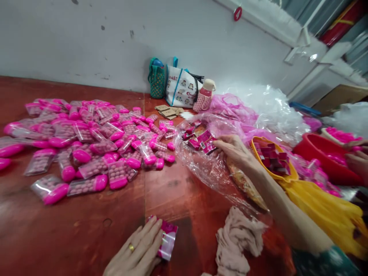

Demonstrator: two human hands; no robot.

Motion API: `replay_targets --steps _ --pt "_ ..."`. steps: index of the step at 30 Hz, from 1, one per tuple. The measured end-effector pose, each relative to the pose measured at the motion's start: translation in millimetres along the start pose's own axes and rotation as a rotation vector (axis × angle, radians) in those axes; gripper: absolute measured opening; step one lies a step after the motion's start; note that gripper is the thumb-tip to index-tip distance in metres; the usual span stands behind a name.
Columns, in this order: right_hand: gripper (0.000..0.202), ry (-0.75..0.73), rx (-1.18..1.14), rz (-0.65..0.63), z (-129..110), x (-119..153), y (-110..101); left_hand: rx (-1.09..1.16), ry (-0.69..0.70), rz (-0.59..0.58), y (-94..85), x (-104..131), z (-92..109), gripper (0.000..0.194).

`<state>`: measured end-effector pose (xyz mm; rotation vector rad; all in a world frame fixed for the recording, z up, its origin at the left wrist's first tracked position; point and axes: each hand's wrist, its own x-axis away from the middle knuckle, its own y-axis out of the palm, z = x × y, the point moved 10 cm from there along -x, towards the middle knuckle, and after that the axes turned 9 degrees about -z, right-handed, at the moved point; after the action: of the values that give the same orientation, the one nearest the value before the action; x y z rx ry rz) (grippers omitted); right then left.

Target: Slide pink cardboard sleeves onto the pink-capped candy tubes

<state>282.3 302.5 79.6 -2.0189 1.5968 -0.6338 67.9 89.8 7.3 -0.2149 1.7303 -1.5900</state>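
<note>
At the bottom, my left hand [138, 249], with a gold ring, has its fingers laid together over a shiny pink printed packet [168, 240]. The thumb is mostly hidden beneath. My right hand [234, 150] reaches to a clear plastic bag [201, 168] holding a pile of pink printed packets [201, 140]. Its thumb and forefinger are closed at the edge of one packet in that pile. To the left lies a large heap of clear bottles [94, 145] with bright pink caps, filled with small pale pink balls.
A crumpled pale cloth [237, 241] lies near the front. A yellow basket [293, 174] of dark pink pieces and a red basin [309, 153] stand right, beside another person's hand [356, 157]. Bags [181, 86] and a pink flask [205, 94] stand against the wall.
</note>
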Motion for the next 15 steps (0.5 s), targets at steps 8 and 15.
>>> replay_targets --steps 8,15 --pt "0.017 0.027 -0.507 -0.241 -28 86 65 -0.052 -0.04 0.025 -5.4 -6 4 0.031" --pt "0.012 -0.203 -0.053 -0.107 -38 104 75 -0.07 -0.05 0.019 -7.0 -6 4 0.032"
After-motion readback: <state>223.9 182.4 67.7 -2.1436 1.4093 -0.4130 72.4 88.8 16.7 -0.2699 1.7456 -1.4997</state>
